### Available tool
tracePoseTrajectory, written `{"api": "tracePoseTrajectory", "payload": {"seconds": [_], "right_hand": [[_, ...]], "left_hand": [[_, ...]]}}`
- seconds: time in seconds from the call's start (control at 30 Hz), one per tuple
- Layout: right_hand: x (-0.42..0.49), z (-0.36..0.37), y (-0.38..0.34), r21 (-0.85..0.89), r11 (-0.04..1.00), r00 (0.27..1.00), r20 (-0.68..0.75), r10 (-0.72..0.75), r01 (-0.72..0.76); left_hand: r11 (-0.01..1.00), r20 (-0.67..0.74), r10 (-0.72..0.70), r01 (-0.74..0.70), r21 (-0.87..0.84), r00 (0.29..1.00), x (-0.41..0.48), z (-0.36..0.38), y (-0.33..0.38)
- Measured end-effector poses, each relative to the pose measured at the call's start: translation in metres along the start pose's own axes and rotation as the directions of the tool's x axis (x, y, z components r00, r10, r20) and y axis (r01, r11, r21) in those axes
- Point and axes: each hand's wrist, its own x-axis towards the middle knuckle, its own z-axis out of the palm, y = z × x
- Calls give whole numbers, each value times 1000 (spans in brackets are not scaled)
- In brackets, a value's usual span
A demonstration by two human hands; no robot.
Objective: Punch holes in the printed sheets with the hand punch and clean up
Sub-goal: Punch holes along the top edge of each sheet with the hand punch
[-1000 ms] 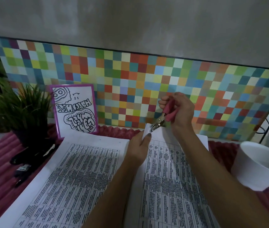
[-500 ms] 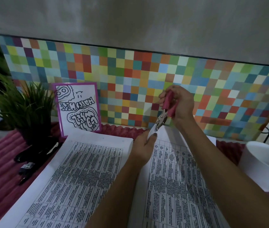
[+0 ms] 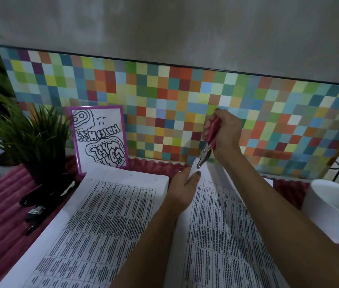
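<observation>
The right hand [image 3: 224, 132] is squeezing the pink hand punch [image 3: 207, 149] tight on the far corner of the right sheet [image 3: 216, 225]. The left hand [image 3: 183, 188] is pinching that corner. It should be holding the paper flat and steady.

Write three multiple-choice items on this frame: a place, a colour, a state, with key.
1. Where does the white bowl stand? A. right of the printed sheets B. left of them C. on top of them
2. What colour are the hand punch's handles? A. blue B. pink C. black
3. What is the left hand doing? A. lying flat B. holding up a sheet corner C. gripping the bowl
Key: 1 A, it sits beside the sheets' right edge; 2 B, pink shows in the right hand's grip; 3 B, the corner is raised to the punch's tip.
</observation>
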Motion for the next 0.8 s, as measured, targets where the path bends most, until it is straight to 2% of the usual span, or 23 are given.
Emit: {"api": "tracePoseTrajectory", "payload": {"seconds": [0.17, 0.3, 0.4, 0.57, 0.7, 0.8], "right_hand": [[0, -2, -1, -3, 999, 999, 14, 42, -42], [-5, -7, -14, 12, 986, 976, 148, 160, -163], [-6, -15, -19, -61, 977, 959, 187, 212, -204], [-8, -32, -30, -133, 974, 975, 97, 199, -185], [-5, -52, -35, -103, 980, 985, -11, 172, -173], [-5, -60, -37, -75, 983, 985, -33, 168, -170]], "left_hand": [[996, -75, -90, 89, -11, 993, -1, 2, 5], [998, -125, -7, 15, 62, 992, -5, 2, 13], [998, -136, 17, -8, 63, 991, -7, 2, 17], [998, -121, 22, -14, 63, 992, -8, -3, 19], [997, -113, 41, -33, 69, 993, -10, -3, 20], [997, -78, 32, -27, 66, 996, -10, -2, 18]]}}
